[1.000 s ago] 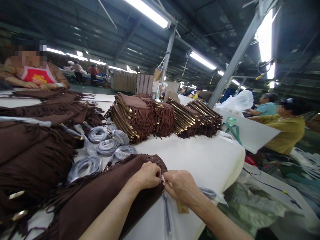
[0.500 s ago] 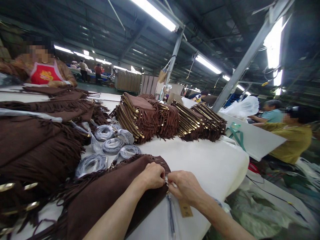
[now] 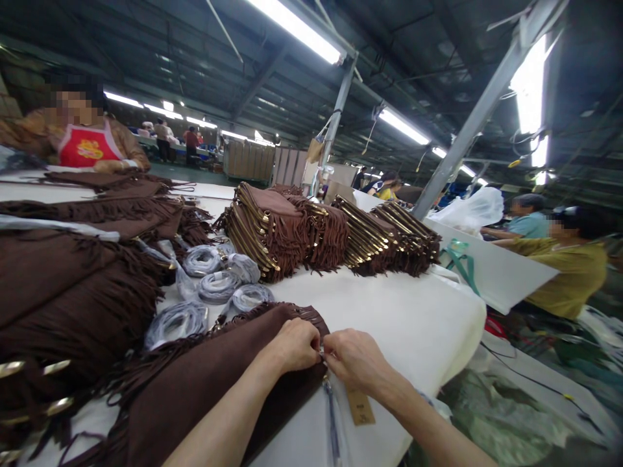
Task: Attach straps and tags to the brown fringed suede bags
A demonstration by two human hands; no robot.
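A brown suede fringed bag [image 3: 204,383] lies flat on the white table [image 3: 389,311] in front of me. My left hand [image 3: 294,344] is closed on the bag's near corner. Touching it fingertip to fingertip, my right hand [image 3: 355,360] pinches a small metal fitting at that same corner. A grey strap [image 3: 332,421] and a tan paper tag [image 3: 361,407] hang from the corner below my hands.
Stacks of brown fringed bags [image 3: 277,227] with gold bars stand mid-table, with more bags [image 3: 73,292] at the left. Coiled straps in plastic sleeves [image 3: 214,285] lie between them. A person in a red apron [image 3: 87,143] sits far left; two people [image 3: 569,266] work at the right.
My hands stay pinched together at the bag's corner. The tan tag has come further into view below my right hand; the camera has shifted slightly.
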